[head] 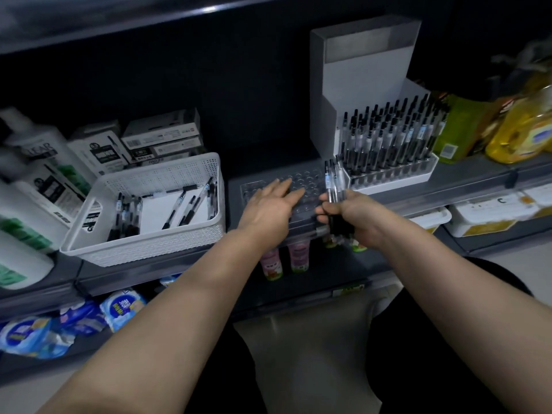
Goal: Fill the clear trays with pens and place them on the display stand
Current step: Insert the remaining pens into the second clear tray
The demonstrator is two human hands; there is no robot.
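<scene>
A clear tray (310, 182) with rows of round holes lies flat on the dark shelf, and I see no pens in it. My left hand (268, 204) rests on it, palm down, fingers spread. My right hand (346, 213) is closed around a bundle of black-capped pens (334, 180) held upright at the tray's right edge. The white display stand (358, 85) is behind, with a filled tray of upright pens (391, 144) at its foot. A white basket (155, 234) to the left holds several loose pens (191, 204).
White pen boxes (161, 135) are stacked behind the basket. Large white bottles (33, 174) stand at far left. Yellow and green packages (513, 132) sit at right. Small drink bottles (271, 264) and blue packets (119, 309) fill the lower shelves.
</scene>
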